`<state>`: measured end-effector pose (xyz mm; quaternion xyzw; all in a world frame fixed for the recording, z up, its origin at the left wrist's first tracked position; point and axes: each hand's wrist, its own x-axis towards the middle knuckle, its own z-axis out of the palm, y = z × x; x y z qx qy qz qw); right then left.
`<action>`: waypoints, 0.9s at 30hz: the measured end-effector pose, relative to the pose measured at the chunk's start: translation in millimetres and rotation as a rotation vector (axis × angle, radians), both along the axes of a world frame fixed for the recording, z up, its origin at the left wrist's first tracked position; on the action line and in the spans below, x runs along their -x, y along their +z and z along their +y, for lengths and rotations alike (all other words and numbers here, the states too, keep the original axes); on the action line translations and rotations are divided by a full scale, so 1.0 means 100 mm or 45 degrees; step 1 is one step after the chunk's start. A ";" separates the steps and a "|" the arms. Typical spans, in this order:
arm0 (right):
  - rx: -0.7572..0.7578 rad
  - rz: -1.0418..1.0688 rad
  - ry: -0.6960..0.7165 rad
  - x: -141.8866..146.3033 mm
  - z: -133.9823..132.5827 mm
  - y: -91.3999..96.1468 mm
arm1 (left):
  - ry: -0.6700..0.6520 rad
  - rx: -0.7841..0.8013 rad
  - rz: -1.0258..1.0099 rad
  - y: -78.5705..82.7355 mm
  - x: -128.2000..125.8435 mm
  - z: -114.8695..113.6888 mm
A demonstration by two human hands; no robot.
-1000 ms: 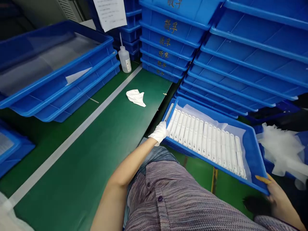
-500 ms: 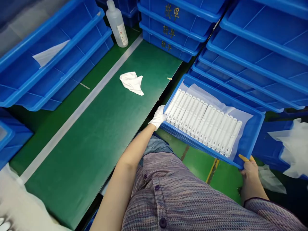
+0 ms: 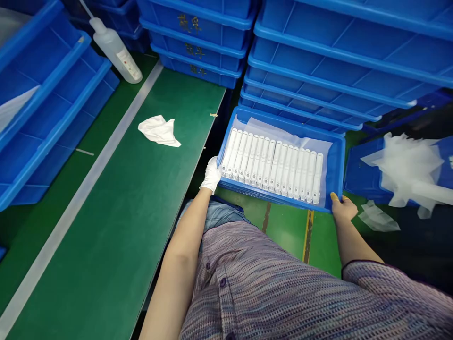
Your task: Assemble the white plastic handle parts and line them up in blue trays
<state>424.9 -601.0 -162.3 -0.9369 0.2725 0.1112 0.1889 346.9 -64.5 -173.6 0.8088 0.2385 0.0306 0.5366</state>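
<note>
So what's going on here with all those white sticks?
A person's gloved left hand and right hand hold a blue tray by its ends. Inside, the white sticks lie in a row on a thin sheet. Beside it, a crumpled white cloth lies on the green table.

2 curled hands (image 3: pixel 211 175) (image 3: pixel 344 208), well apart

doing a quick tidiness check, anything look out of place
A crumpled white cloth-like scrap lies loose on the flat green tabletop, and rumpled translucent white sheets hang untidily over a blue plastic bin at right.
</note>
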 end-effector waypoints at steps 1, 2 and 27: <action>0.059 -0.014 -0.030 0.01 0.01 0.01 | 0.001 -0.008 -0.006 0.01 0.01 0.00; 0.103 -0.028 -0.058 0.02 0.02 0.03 | -0.003 -0.016 -0.015 0.01 0.02 0.00; 0.096 0.110 -0.001 -0.14 0.11 0.05 | 0.110 0.354 0.164 -0.09 0.21 -0.08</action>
